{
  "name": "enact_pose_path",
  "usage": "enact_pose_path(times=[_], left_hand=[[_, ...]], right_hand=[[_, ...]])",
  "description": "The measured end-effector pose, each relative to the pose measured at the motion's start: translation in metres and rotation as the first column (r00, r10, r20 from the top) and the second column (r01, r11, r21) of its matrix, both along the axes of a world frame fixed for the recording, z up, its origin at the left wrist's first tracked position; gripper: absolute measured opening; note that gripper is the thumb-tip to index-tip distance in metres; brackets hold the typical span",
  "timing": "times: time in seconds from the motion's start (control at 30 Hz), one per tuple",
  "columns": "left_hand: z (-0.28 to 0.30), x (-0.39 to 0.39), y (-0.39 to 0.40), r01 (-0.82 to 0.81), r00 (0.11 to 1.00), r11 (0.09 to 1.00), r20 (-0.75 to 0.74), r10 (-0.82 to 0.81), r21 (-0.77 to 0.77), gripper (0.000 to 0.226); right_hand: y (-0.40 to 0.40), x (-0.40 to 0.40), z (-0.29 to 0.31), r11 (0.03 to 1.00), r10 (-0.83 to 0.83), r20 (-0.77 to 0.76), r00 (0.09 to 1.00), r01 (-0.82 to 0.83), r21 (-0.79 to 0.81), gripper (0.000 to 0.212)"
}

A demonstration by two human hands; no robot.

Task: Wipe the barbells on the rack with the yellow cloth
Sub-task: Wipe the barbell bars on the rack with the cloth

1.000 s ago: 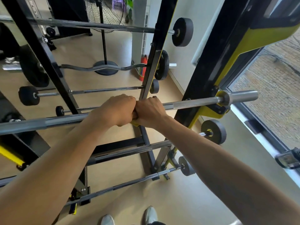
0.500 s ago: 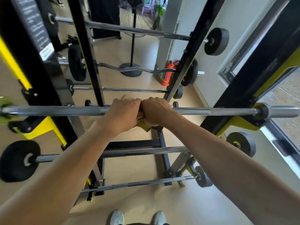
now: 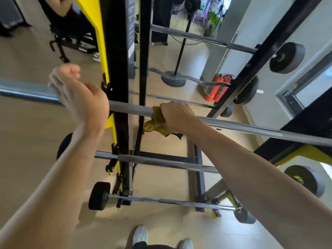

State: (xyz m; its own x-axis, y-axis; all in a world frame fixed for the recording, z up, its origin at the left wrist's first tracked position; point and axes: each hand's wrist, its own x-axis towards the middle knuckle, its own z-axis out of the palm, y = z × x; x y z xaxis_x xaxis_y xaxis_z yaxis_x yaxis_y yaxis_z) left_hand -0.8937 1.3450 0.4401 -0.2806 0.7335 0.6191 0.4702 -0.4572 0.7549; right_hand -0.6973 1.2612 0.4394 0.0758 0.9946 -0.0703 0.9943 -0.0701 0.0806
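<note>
Rack (image 3: 115,51): black and yellow uprights, several barbells on it at different heights. We're on the top bar (image 3: 242,127), which runs across the whole frame at chest level. Below it a mid bar (image 3: 161,161) and a low bar (image 3: 161,201) with small plates; behind, a curl bar (image 3: 190,78) and a high bar (image 3: 197,37). None of those show any contact from us right now, so we'd judge most of the job is left; we can't tell from this which stretches of the top bar are already wiped. Right hand (image 3: 175,116): grip closed around the cloth (image 3: 154,123), cloth wrapped on the top bar mid-span, loose end hanging under. Left hand (image 3: 80,97): blurred, over the bar's left part, fingers curled; we can't tell if it actually grips the bar.
</note>
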Motion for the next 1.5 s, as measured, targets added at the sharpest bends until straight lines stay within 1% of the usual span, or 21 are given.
enact_pose_path(times=[0.07,0.13,0.23,0.3,0.4,0.53,0.63,0.7,0.8,0.9,1.0,1.07,1.13,1.2,1.27,1.3,1.33,1.37,1.4,1.43,1.5], left_hand=[[-0.004,-0.017,0.014,-0.051,0.989,0.974,-0.149,0.018,-0.219,0.049],[-0.009,-0.031,0.03,-0.066,0.945,0.915,-0.32,-0.072,-0.399,0.048],[-0.022,-0.043,0.046,-0.041,0.841,0.876,-0.49,-0.23,-0.481,0.033],[-0.023,-0.048,0.051,-0.014,0.814,0.865,-0.508,-0.282,-0.502,0.033],[-0.013,-0.05,0.055,0.059,0.785,0.811,-0.474,-0.397,-0.582,0.04],[-0.013,-0.05,0.055,0.071,0.771,0.788,-0.468,-0.432,-0.611,0.039],[-0.015,-0.047,0.059,0.036,0.801,0.755,-0.433,-0.414,-0.655,0.061],[-0.017,-0.047,0.06,0.034,0.82,0.749,-0.41,-0.4,-0.662,0.069],[-0.017,-0.049,0.056,0.052,0.813,0.759,-0.413,-0.41,-0.649,0.065],[-0.015,-0.05,0.058,-0.001,0.76,0.77,-0.501,-0.415,-0.639,0.054],[-0.014,-0.05,0.055,-0.027,0.743,0.767,-0.527,-0.413,-0.641,0.048],[-0.017,-0.053,0.051,-0.008,0.76,0.773,-0.506,-0.407,-0.634,0.052],[-0.02,-0.055,0.048,0.017,0.777,0.79,-0.489,-0.396,-0.612,0.055],[-0.023,-0.053,0.048,0.035,0.817,0.818,-0.455,-0.353,-0.574,0.053],[-0.025,-0.048,0.045,0.082,0.871,0.867,-0.387,-0.302,-0.492,0.043],[-0.026,-0.046,0.044,0.121,0.902,0.887,-0.323,-0.285,-0.445,0.037],[-0.028,-0.045,0.043,0.191,0.938,0.898,-0.197,-0.286,-0.396,0.033],[-0.03,-0.046,0.04,0.269,0.956,0.906,-0.028,-0.294,-0.327,0.029],[-0.035,-0.049,0.038,0.308,0.949,0.922,0.15,-0.279,-0.235,0.023],[-0.043,-0.054,0.037,0.272,0.936,0.951,0.27,-0.226,-0.145,0.017],[-0.071,-0.065,0.032,0.072,0.951,0.997,0.303,-0.062,-0.02,0.021]], right_hand=[[0.005,-0.01,0.005,0.999,0.008,-0.023,1.0,-0.009,-0.034,0.035],[0.01,-0.019,0.006,0.998,0.043,-0.029,0.999,-0.044,-0.039,0.033],[0.022,-0.043,0.0,0.993,0.116,-0.031,0.993,-0.117,-0.006,0.033],[0.035,-0.061,-0.003,0.987,0.153,-0.041,0.987,-0.151,0.047,0.031],[0.055,-0.088,-0.005,0.976,0.18,-0.078,0.981,-0.168,0.14,0.03],[0.067,-0.106,-0.007,0.97,0.178,-0.116,0.977,-0.154,0.187,0.03],[0.072,-0.109,-0.007,0.975,0.133,-0.177,0.975,-0.097,0.198,0.025],[0.075,-0.115,-0.006,0.984,0.065,-0.248,0.967,-0.02,0.18,0.024],[0.082,-0.125,-0.003,0.984,-0.025,-0.292,0.956,0.075,0.16,0.02],[0.085,-0.128,-0.001,0.979,-0.054,-0.306,0.95,0.11,0.171,0.016],[0.074,-0.121,-0.014,0.952,0.006,-0.249,0.969,0.07,0.297,0.022],[0.064,-0.113,-0.035,0.898,0.118,-0.112,0.987,-0.058,0.437,0.025],[0.053,-0.103,-0.057,0.825,0.213,0.011,0.977,-0.186,0.534,0.038],[0.041,-0.092,-0.075,0.751,0.323,0.056,0.945,-0.292,0.592,0.053],[0.02,-0.084,-0.098,0.708,0.463,0.046,0.885,-0.401,0.582,0.057],[0.008,-0.081,-0.112,0.722,0.514,-0.008,0.858,-0.427,0.544,0.057],[-0.002,-0.078,-0.13,0.773,0.519,-0.113,0.847,-0.409,0.485,0.058],[-0.01,-0.076,-0.149,0.848,0.467,-0.254,0.847,-0.346,0.402,0.057],[-0.016,-0.075,-0.165,0.92,0.354,-0.408,0.841,-0.235,0.315,0.049],[-0.017,-0.075,-0.176,0.969,0.199,-0.566,0.8,-0.075,0.235,0.036],[-0.009,-0.077,-0.188,0.968,-0.063,-0.8,0.596,0.232,0.097,0.02]])
